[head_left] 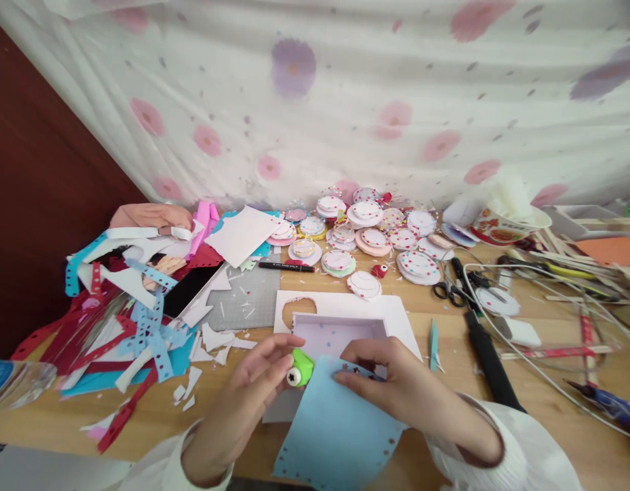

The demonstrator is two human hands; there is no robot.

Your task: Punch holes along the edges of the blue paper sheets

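Observation:
My left hand is closed on a small green craft punch with a white round button. My right hand pinches the upper edge of a light blue sheet of paper. Small punched holes run along several of the sheet's edges. The punch sits right at the sheet's upper left edge; whether paper is in its slot I cannot tell. Behind both hands lies a shallow white box, holding a few tiny blue bits, on a white sheet with a round cut-out.
Coloured paper scraps and a black phone lie to the left. Stacked paper discs with coloured dots fill the back. Scissors, a teal cutter, a white cable and a paper bowl are on the right.

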